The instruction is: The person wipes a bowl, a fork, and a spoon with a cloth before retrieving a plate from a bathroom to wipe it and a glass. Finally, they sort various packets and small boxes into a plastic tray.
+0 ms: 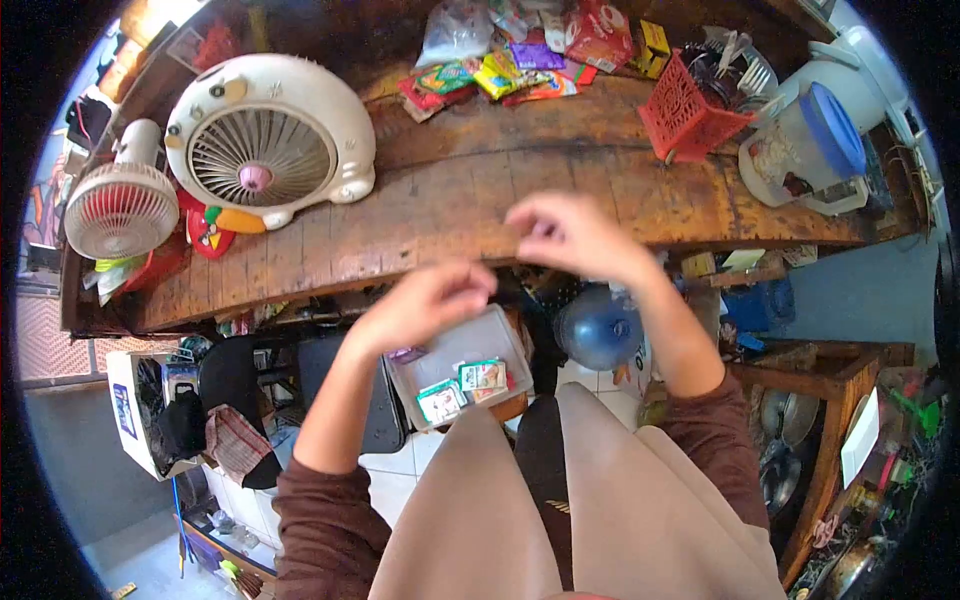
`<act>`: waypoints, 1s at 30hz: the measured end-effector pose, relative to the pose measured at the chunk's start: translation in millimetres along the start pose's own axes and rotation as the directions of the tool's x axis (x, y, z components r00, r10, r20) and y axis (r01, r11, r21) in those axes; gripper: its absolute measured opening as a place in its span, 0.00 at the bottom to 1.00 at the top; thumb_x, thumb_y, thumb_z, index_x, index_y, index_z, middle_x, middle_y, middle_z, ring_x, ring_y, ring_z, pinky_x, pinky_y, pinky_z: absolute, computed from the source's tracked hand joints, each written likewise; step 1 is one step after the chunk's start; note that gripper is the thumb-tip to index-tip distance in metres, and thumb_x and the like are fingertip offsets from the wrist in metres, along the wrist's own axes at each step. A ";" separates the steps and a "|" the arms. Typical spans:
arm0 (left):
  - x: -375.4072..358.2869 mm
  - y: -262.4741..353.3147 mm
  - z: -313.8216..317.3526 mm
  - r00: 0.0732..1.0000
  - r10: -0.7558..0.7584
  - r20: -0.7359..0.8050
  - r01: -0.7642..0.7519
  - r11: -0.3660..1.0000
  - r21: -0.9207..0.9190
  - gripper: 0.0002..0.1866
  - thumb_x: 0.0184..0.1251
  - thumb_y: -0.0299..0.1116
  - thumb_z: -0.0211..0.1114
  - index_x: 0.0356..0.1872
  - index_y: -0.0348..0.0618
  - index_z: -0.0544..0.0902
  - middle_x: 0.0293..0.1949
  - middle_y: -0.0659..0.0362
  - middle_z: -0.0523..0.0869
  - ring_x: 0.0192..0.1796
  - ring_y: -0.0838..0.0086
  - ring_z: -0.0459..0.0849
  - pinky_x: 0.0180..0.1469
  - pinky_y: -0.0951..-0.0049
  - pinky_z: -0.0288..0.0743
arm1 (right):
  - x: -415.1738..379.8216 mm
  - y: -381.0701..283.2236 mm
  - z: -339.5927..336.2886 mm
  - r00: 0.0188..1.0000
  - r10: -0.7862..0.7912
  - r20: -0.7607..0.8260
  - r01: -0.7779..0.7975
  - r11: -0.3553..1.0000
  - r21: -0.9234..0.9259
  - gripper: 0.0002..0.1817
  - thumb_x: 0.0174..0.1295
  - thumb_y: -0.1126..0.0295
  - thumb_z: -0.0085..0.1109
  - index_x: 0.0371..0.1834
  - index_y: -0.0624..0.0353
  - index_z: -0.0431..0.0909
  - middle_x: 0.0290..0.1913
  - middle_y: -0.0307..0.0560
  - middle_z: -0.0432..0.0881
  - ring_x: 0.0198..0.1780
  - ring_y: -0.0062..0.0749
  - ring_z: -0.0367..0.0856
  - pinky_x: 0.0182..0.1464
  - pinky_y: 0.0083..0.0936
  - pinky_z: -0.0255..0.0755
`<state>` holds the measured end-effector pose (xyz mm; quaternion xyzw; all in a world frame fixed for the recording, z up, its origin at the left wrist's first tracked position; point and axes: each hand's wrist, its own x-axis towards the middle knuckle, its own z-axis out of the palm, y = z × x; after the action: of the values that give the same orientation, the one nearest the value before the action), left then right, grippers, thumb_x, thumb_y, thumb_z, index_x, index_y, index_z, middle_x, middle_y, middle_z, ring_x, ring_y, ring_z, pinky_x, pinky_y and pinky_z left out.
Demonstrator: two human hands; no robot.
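My left hand (430, 305) hovers above a translucent plastic tub (410, 392), just in front of the table edge. Its fingers are loosely bent and apart, with nothing visible in them. Over the front edge of the wooden table, my right hand (572, 236) is slightly smeared by motion. Its fingers curl with a gap to the thumb, and no object shows there. Inside the tub lie small green-and-white packets (483, 377) and a purple one. Several colourful sachets (500, 75) lie at the back of the wooden table (440, 200).
On the table's left stand a large white fan (350, 110) and a smaller fan (120, 210). To the right are a red basket of cutlery (680, 110) and a blue-lidded container (790, 160). Below the table sits a blue round water bottle (598, 328).
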<state>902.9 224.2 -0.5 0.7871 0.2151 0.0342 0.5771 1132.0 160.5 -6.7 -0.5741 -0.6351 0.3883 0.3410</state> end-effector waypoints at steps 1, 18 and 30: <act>29.3 13.7 -9.6 0.986 0.080 -0.147 -0.067 0.993 0.094 0.13 0.59 0.35 0.58 0.41 0.39 0.76 0.37 0.55 0.80 0.41 0.72 0.78 0.47 0.72 0.70 | 19.8 6.9 -19.8 0.988 -0.059 -0.145 0.044 0.994 -0.100 0.18 0.47 0.67 0.61 0.42 0.59 0.75 0.37 0.50 0.77 0.37 0.38 0.77 0.43 0.31 0.70; 275.5 19.2 -96.4 0.658 0.490 -0.572 0.311 0.515 0.799 0.10 0.48 0.27 0.56 0.35 0.46 0.76 0.38 0.55 0.78 0.43 0.59 0.75 0.42 0.58 0.68 | 128.8 74.1 -92.3 0.750 -0.415 -0.516 -0.136 0.666 -0.733 0.08 0.50 0.73 0.49 0.32 0.59 0.76 0.37 0.50 0.78 0.44 0.39 0.75 0.46 0.37 0.67; 366.3 95.7 -37.6 0.594 0.785 -0.177 -0.183 0.346 0.920 0.15 0.52 0.30 0.57 0.43 0.47 0.75 0.47 0.59 0.75 0.49 0.62 0.72 0.49 0.59 0.67 | 66.2 61.2 -66.4 0.684 -0.272 -0.677 -0.052 0.908 -0.416 0.08 0.46 0.71 0.57 0.30 0.61 0.74 0.29 0.51 0.75 0.32 0.46 0.76 0.34 0.37 0.70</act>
<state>1251.6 373.2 29.1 0.9268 0.1104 0.3585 -0.0160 1211.6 235.4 -30.7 -0.6970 -0.5490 -0.0300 0.4602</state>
